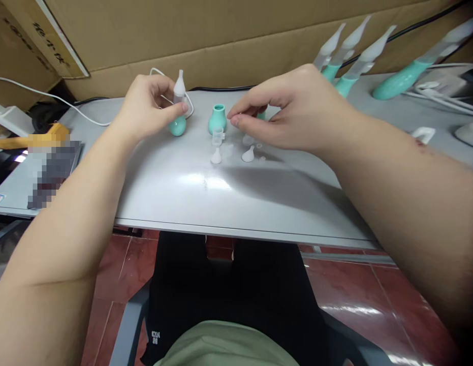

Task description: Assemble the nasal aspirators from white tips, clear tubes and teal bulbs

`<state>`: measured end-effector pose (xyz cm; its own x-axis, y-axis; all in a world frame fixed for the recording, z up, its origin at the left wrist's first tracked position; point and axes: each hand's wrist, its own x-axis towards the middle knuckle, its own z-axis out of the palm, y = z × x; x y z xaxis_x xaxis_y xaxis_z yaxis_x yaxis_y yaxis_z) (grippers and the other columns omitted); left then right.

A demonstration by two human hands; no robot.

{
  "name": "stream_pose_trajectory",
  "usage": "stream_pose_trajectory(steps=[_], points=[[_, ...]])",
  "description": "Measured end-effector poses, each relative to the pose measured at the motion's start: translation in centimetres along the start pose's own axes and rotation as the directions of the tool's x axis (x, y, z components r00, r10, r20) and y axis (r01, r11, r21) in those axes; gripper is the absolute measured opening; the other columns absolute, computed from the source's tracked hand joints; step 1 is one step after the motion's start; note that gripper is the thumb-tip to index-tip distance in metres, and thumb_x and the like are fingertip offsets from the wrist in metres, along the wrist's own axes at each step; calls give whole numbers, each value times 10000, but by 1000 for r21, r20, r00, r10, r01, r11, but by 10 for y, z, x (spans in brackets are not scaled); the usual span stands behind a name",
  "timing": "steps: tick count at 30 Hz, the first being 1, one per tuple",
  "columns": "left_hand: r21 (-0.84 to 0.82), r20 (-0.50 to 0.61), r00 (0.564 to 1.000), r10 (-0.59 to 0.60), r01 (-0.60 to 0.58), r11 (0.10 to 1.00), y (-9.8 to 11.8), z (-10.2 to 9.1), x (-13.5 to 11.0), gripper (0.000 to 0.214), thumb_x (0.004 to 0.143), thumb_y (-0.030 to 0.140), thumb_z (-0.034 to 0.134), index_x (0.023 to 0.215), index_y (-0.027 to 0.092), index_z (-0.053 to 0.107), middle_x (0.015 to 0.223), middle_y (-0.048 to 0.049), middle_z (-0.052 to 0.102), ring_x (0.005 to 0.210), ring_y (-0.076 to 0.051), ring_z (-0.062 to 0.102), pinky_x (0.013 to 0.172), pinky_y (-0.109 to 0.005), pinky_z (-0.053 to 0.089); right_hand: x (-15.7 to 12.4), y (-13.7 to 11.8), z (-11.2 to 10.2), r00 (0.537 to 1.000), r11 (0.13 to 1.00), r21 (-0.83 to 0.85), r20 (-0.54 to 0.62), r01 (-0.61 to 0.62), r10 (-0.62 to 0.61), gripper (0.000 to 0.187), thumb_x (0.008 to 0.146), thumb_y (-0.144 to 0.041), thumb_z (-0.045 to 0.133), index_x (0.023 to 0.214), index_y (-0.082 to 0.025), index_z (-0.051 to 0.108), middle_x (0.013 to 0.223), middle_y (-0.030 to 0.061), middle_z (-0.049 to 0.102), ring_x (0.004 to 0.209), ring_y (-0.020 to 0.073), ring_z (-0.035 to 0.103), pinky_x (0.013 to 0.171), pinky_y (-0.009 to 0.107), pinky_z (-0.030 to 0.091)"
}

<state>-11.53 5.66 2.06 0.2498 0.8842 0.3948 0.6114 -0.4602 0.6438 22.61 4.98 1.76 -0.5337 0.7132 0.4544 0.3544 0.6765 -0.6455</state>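
Note:
My left hand (152, 104) is closed around an upright nasal aspirator (178, 126), with a teal bulb below and a white tip on top. To its right an open teal bulb (218, 119) stands without a tip. Beside that bulb's neck, my right hand (282, 109) has thumb and forefinger pressed together; what they hold, if anything, is too small to make out. Another teal bulb is partly hidden behind these fingers. In front lie a clear chamber (218, 136), a white tip (216, 156), a second white tip (248, 154) and small clear rings (262, 158).
Several assembled aspirators (348, 81) stand at the back right, with one more leaning (404, 81) near white cables (434, 96). Cardboard (206, 40) walls the back of the grey table (175, 203). A yellow tool (41, 137) and a charger (15, 119) lie left.

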Motion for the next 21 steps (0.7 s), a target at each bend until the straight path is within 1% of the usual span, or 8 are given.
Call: stream_pose_trajectory(steps=[3, 6, 9, 11, 13, 17, 19, 21], points=[[40, -55, 998, -33, 36, 999, -4, -8, 1, 680, 842, 756, 1125, 1028, 255, 704, 910, 33, 806, 989, -211, 648, 901, -446, 532, 1, -4, 2, 997, 998, -58, 66, 34, -30, 115, 1021, -301, 987, 976, -383, 921, 1046, 33, 930, 1160, 367, 891, 1139, 530, 718], [96, -68, 994, -84, 91, 991, -9, -15, 2, 647, 853, 693, 1122, 1024, 260, 672, 921, 51, 788, 1005, -199, 648, 911, -441, 515, 0, -7, 4, 990, 987, -133, 117, 92, -77, 147, 1009, -243, 952, 959, -372, 903, 1062, 38, 936, 1117, 345, 867, 1184, 527, 693], [99, -136, 981, -141, 155, 983, -11, -17, 3, 623, 791, 588, 1134, 994, 260, 645, 933, 39, 744, 967, -198, 639, 904, -457, 493, -1, -6, 5, 985, 976, -180, 143, 122, -97, 147, 1036, -251, 906, 956, -374, 898, 1071, 38, 945, 1098, 344, 855, 1138, 523, 702], [85, -191, 967, -167, 186, 979, -7, -16, 2, 636, 722, 510, 1155, 1042, 262, 666, 923, 39, 708, 927, -202, 633, 877, -466, 485, -2, -4, 4, 985, 972, -202, 152, 117, -87, 127, 1047, -261, 893, 988, -370, 918, 1095, 45, 953, 1095, 352, 852, 1097, 527, 710], [100, -208, 964, -164, 188, 977, 0, -14, -1, 667, 715, 486, 1172, 1110, 264, 682, 892, 57, 673, 885, -192, 603, 834, -457, 463, -2, -3, 4, 984, 969, -218, 160, 115, -81, 138, 1034, -234, 899, 987, -361, 930, 1070, 49, 945, 1057, 347, 842, 1055, 526, 704], [143, -149, 981, -126, 147, 979, 17, -16, -7, 617, 857, 549, 1168, 1152, 256, 712, 892, 74, 635, 888, -157, 538, 830, -429, 448, -1, -5, 5, 978, 957, -257, 189, 136, -89, 187, 1022, -175, 907, 946, -343, 940, 982, 44, 915, 1005, 330, 823, 1039, 516, 670], [172, -56, 989, -138, 146, 974, 15, -19, -7, 629, 882, 601, 1159, 1174, 250, 725, 902, 81, 644, 918, -152, 530, 869, -421, 479, -2, -5, 5, 972, 955, -260, 218, 142, -85, 142, 1049, -232, 923, 962, -339, 957, 973, 45, 909, 1032, 345, 827, 1048, 524, 660], [172, 6, 989, -146, 143, 975, 5, -21, -3, 656, 847, 669, 1136, 1176, 256, 747, 929, 62, 712, 954, -176, 571, 912, -439, 521, -2, -4, 4, 966, 953, -256, 238, 161, -99, 105, 1073, -321, 943, 974, -343, 970, 965, 47, 901, 1079, 369, 827, 1041, 531, 652]])
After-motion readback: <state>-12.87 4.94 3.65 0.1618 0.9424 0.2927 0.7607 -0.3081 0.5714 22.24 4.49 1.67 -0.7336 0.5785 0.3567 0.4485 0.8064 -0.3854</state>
